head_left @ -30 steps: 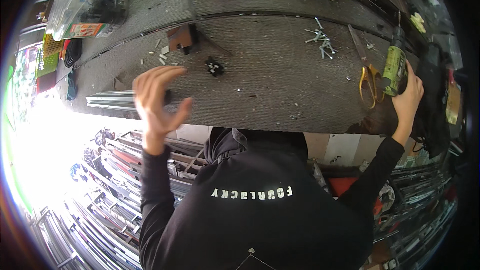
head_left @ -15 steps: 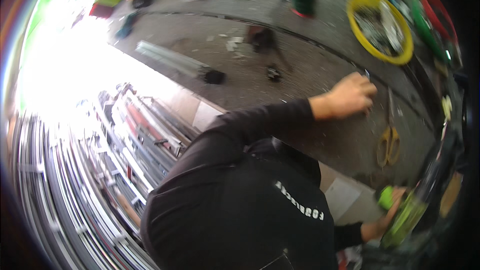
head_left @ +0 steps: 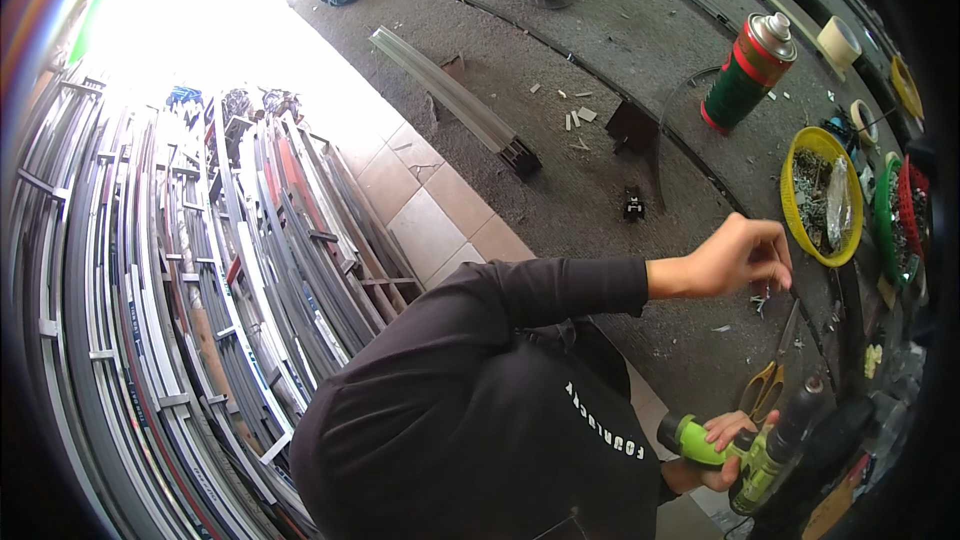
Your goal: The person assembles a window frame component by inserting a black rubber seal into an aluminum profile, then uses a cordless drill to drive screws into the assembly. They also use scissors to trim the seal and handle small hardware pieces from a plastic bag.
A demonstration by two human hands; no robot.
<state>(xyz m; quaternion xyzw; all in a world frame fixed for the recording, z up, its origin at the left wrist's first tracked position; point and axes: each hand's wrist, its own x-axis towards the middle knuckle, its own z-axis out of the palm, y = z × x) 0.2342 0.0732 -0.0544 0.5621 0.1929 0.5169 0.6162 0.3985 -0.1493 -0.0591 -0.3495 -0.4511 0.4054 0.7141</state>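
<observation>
My left hand (head_left: 735, 258) hovers above the dark work surface, its fingers curled together in a pinch. Just under the fingertips are a few small metal screws (head_left: 758, 306); whether any sit between the fingers I cannot make out. In my right hand (head_left: 722, 455), at the lower right, is a green and black cordless drill (head_left: 757, 480), gripped by its handle with the chuck pointing up and to the right. Yellow-handled scissors (head_left: 764, 386) lie between the two hands. Beyond my left hand stands a yellow basket (head_left: 791, 202) of screws with a clear plastic bag in it.
Green (head_left: 882, 202) and red baskets (head_left: 908, 202) sit at the right. Further off are a spray can (head_left: 748, 75), tape rolls (head_left: 838, 43), a small black fitting (head_left: 633, 204) and a metal profile (head_left: 450, 95). Racked long profiles (head_left: 170, 330) fill the left side.
My view has shifted, and the bench things now appear lower and sharper. The drill is now held closer to the scissors. My left hand is now pinched above small screws.
</observation>
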